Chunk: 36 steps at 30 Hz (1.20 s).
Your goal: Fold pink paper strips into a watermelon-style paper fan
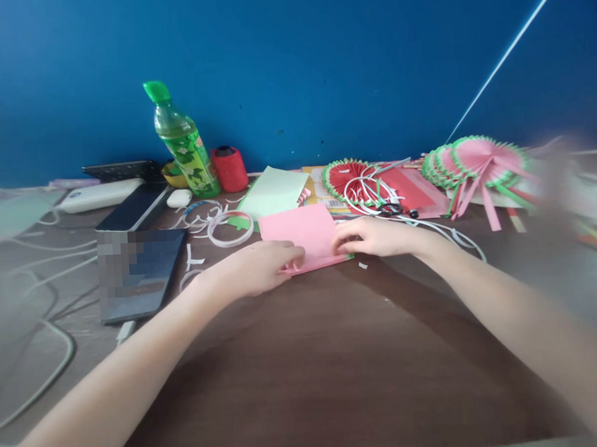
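A deep blue wall (280, 64), with a thin pale line (509, 49) slanting across its right side, rises behind the dark brown table (306, 370), whose top is faintly streaked and shadowed. Toward the table's far side, around the middle, lies the pink paper (299, 230), plain, smooth and straight-edged. The left hand (268, 265) curls its fingers at the near-left edge, the right hand (369, 236) at the right; I cannot tell whether either pinches. A green sliver (350, 255) shows at the near-right corner.
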Tool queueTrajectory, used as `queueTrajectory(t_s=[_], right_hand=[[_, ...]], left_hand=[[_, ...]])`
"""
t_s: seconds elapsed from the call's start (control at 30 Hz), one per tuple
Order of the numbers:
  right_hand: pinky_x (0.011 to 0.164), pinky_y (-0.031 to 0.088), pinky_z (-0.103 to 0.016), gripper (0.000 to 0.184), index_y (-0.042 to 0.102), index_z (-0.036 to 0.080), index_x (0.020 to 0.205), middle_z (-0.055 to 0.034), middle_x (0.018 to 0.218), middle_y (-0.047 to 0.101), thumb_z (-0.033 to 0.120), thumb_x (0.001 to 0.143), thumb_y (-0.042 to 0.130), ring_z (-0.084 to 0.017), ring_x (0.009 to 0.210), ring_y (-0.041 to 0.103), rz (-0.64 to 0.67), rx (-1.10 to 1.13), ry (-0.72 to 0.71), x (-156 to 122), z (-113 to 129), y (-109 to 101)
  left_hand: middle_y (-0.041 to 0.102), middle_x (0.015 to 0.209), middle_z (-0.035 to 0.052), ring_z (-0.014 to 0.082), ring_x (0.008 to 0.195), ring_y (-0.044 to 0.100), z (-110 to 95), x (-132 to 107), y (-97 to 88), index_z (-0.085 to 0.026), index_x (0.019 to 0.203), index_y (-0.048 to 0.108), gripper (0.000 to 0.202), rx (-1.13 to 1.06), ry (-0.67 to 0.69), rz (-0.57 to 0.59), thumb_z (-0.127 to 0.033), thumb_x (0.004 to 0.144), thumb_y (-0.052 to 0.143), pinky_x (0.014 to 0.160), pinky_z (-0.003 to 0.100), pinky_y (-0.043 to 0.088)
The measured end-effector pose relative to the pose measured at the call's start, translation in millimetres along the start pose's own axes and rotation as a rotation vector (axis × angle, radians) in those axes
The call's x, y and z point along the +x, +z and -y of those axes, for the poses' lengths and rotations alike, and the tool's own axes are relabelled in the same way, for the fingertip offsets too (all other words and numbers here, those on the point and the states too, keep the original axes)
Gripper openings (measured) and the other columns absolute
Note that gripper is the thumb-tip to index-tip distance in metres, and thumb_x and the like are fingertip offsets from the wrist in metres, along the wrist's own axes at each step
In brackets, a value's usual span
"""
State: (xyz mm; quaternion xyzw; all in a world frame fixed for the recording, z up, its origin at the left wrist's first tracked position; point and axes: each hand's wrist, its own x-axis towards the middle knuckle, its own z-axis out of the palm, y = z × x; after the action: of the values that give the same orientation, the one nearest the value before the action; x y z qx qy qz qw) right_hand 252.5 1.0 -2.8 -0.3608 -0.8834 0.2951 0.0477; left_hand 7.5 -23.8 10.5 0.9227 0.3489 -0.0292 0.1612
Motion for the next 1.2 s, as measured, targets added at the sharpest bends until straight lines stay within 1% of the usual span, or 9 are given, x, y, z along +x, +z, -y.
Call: queueTrajectory(t_s=[0.13,0.23,0.33,0.47,0.57,0.67,0.83,1.03,1.2], right_hand=[[0.070,0.040,-0.029,0.021,0.066,0.017,0.085,-0.0059,0.090,0.061,0.034,0.080,0.055,-0.016,0.077,0.055,-0.010,-0.051,-0.006,-2.0,7.8,-3.1],[0.066,0.040,-0.028,0.018,0.065,0.017,0.084,-0.0056,0.088,0.062,0.032,0.078,0.060,-0.016,0.076,0.054,-0.087,-0.091,-0.016,-2.4,12.3,-2.7],[0.071,0.041,-0.030,0.017,0.067,0.018,0.084,-0.0054,0.085,0.063,0.027,0.083,0.053,-0.016,0.077,0.056,-0.310,-0.081,-0.059,-3.1,15.3,-2.8],[0.072,0.043,-0.032,0.021,0.068,0.020,0.087,-0.0045,0.084,0.063,0.032,0.085,0.052,-0.017,0.077,0.056,-0.636,0.023,-0.066,-7.1,21.9,-6.9],[0.069,0.045,-0.032,0.027,0.068,0.023,0.095,-0.0032,0.086,0.064,0.041,0.085,0.050,-0.017,0.079,0.057,-0.731,0.168,-0.010,-10.3,25.4,-9.8],[0.066,0.046,-0.031,0.034,0.065,0.024,0.104,-0.0024,0.088,0.065,0.047,0.085,0.048,-0.018,0.080,0.060,-0.752,0.311,0.017,-10.7,23.5,-9.6],[0.074,0.048,-0.033,0.025,0.067,0.021,0.096,-0.0039,0.095,0.068,0.038,0.080,0.058,-0.019,0.085,0.062,-0.624,0.399,0.044,-5.7,17.6,-6.5],[0.079,0.047,-0.035,0.017,0.069,0.018,0.090,-0.0057,0.095,0.068,0.021,0.080,0.055,-0.019,0.085,0.061,-0.587,0.112,0.130,2.5,10.8,2.4],[0.074,0.046,-0.035,0.014,0.069,0.017,0.084,-0.0067,0.087,0.065,0.020,0.080,0.056,-0.018,0.078,0.059,-0.532,-0.017,0.135,7.9,-0.9,12.1]], left_hand=[[0.063,0.089,0.0005,0.0154,0.077,0.058,2.9,0.9,-4.2,-0.021,0.093,0.055,0.026,-0.020,-0.119,-0.011,-0.012,0.071,0.043,0.062,0.024,0.039],[0.064,0.088,0.0013,0.0152,0.077,0.058,5.9,1.8,-10.7,-0.020,0.093,0.056,0.024,-0.042,-0.144,-0.075,-0.015,0.074,0.042,0.064,0.024,0.041],[0.064,0.089,0.0020,0.0148,0.077,0.059,9.0,0.3,-18.7,-0.019,0.096,0.058,0.023,-0.081,-0.158,-0.192,-0.020,0.078,0.043,0.068,0.025,0.043],[0.065,0.094,0.0018,0.0157,0.083,0.059,8.2,-6.2,-31.6,-0.020,0.094,0.061,0.022,-0.151,-0.196,-0.436,-0.026,0.081,0.044,0.075,0.028,0.045],[0.066,0.095,0.0017,0.0158,0.084,0.059,2.8,-11.3,-40.0,-0.020,0.092,0.064,0.022,-0.266,-0.264,-0.621,-0.031,0.081,0.048,0.078,0.028,0.046],[0.067,0.092,0.0018,0.0159,0.082,0.060,0.8,-12.7,-42.7,-0.020,0.092,0.065,0.024,-0.396,-0.307,-0.695,-0.036,0.080,0.052,0.077,0.028,0.047],[0.068,0.087,0.0022,0.0159,0.080,0.061,16.5,-6.0,-33.1,-0.018,0.088,0.066,0.022,-0.483,-0.292,-0.612,-0.035,0.079,0.053,0.075,0.028,0.048],[0.069,0.090,0.0014,0.0161,0.081,0.061,32.7,3.2,-17.4,-0.019,0.090,0.067,0.024,-0.376,-0.256,-0.443,-0.033,0.080,0.051,0.078,0.028,0.046],[0.069,0.084,0.0015,0.0149,0.074,0.060,36.9,7.2,-5.6,-0.019,0.092,0.067,0.024,-0.289,-0.261,-0.344,-0.031,0.080,0.049,0.072,0.026,0.046]])
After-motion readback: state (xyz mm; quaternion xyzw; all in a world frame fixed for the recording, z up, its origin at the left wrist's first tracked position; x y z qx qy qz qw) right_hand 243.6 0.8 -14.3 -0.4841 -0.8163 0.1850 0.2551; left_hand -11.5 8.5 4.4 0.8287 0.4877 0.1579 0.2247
